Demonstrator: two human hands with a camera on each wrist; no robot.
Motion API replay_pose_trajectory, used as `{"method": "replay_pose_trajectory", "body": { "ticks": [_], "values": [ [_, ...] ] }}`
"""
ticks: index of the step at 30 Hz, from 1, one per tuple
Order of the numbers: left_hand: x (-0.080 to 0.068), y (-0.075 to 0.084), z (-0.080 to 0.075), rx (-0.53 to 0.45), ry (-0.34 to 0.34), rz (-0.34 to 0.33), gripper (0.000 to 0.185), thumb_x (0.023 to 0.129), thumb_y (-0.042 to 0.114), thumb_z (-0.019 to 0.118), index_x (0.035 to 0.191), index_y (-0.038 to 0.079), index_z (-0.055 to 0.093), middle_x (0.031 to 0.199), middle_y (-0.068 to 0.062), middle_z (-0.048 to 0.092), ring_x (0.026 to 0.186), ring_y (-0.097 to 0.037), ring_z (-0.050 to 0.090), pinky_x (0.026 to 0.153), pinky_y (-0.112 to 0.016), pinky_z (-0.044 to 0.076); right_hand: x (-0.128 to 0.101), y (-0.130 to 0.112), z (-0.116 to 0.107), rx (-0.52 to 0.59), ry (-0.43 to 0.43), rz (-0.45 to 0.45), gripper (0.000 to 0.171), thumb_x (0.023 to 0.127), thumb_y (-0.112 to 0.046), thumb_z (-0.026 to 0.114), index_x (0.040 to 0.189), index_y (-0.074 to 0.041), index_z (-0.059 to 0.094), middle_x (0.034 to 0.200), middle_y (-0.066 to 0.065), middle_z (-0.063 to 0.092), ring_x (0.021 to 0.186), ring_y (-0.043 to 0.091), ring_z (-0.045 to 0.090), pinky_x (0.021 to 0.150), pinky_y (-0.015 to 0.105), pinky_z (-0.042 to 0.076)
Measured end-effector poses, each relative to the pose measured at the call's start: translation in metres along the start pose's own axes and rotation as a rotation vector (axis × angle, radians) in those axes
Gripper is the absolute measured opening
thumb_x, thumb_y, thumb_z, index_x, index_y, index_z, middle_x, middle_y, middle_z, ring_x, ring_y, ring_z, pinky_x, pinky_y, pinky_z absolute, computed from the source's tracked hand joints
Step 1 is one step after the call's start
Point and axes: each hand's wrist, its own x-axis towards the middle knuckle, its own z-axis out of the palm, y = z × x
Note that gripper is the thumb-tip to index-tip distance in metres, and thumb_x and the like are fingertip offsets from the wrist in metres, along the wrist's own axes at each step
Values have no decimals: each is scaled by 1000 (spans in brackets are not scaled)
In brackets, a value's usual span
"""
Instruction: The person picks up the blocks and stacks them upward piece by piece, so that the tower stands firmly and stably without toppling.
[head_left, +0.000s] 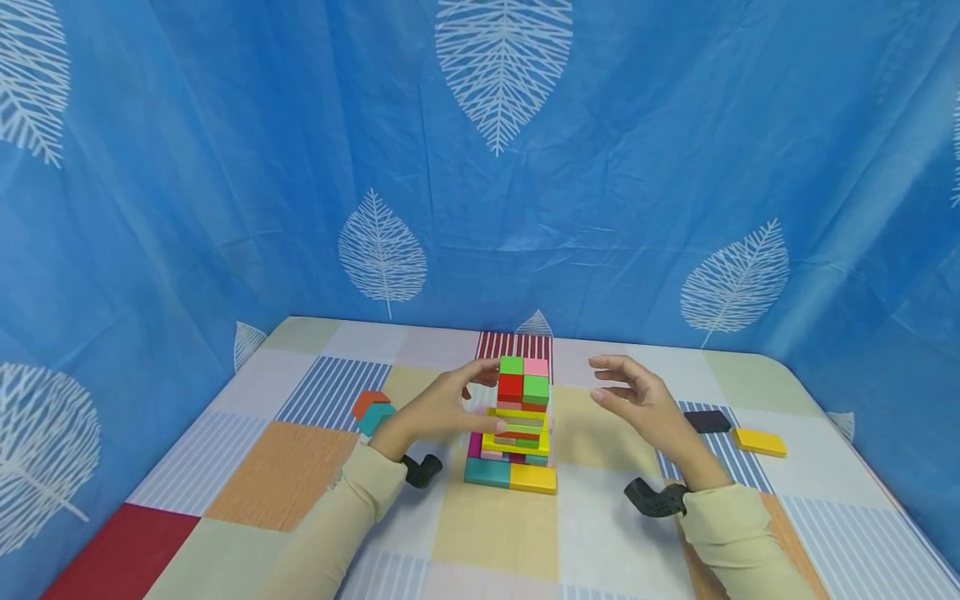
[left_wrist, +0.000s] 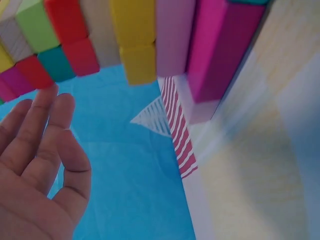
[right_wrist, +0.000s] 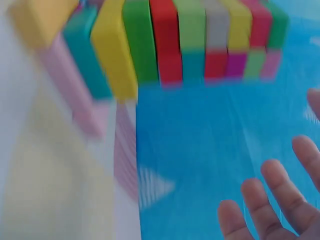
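Note:
A tall tower of coloured blocks (head_left: pixel 522 390) stands upright on the table, with a teal block (head_left: pixel 487 472) and a yellow block (head_left: pixel 533 478) at its front foot. My left hand (head_left: pixel 450 408) is at the tower's left side, thumb and fingers spread around it. In the left wrist view, one fingertip of the left hand (left_wrist: pixel 42 150) meets the edge of the blocks (left_wrist: pixel 65 62); whether it presses on them is unclear. To the right, my right hand (head_left: pixel 637 400) hovers apart from the tower, fingers loosely bent and holding nothing. The right wrist view shows a gap between its fingers (right_wrist: pixel 262 202) and the blocks (right_wrist: pixel 165 45).
Left of the tower lie a loose orange-red block (head_left: pixel 367 402) and a teal block (head_left: pixel 377 418), partly behind the left forearm. Beyond the right hand are a dark block (head_left: pixel 707 422) and a yellow block (head_left: pixel 760 442). A blue leaf-patterned curtain (head_left: pixel 510 208) hangs behind the patchwork tablecloth (head_left: pixel 255 475).

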Motion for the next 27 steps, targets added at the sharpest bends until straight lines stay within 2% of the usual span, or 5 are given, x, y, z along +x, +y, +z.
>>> {"method": "replay_pose_trajectory", "body": {
  "ticks": [9, 13, 16, 22, 27],
  "values": [
    [4, -3, 9, 15, 17, 13, 79, 93, 23, 87, 157, -1, 49, 142, -14, 66, 132, -36, 59, 101, -49, 53, -28, 50, -69, -285, 153, 125, 32, 110, -14, 63, 134, 7, 68, 133, 26, 69, 113, -7, 58, 92, 6, 46],
    [4, -2, 10, 14, 23, -1, 78, 92, 22, 87, 157, -1, 50, 142, -14, 66, 131, -34, 60, 99, -46, 53, -38, 71, -92, -416, 180, 226, 31, 110, -6, 58, 136, 10, 65, 143, 39, 58, 133, 39, 58, 110, 49, 52],
    [4, -3, 10, 20, 32, -3, 77, 92, 23, 88, 156, -1, 51, 140, -13, 67, 130, -31, 61, 98, -44, 53, -41, 84, -105, -487, 133, 310, 38, 103, 6, 54, 140, 13, 60, 150, 45, 45, 141, 66, 38, 108, 81, 36],
    [3, -1, 11, 14, 36, 3, 76, 91, 21, 88, 155, 0, 52, 138, -12, 68, 129, -31, 61, 99, -49, 53, -44, 99, -116, -663, -15, 379, 49, 89, 12, 63, 137, 19, 56, 142, 50, 48, 137, 73, 36, 114, 88, 7],
    [4, -1, 12, 6, 31, -12, 76, 92, 22, 88, 156, 2, 52, 139, -11, 68, 129, -29, 61, 97, -40, 51, -43, 94, -112, -693, -47, 383, 44, 86, 9, 74, 128, 19, 63, 125, 44, 64, 122, 66, 56, 109, 80, 35]
  ]
}}
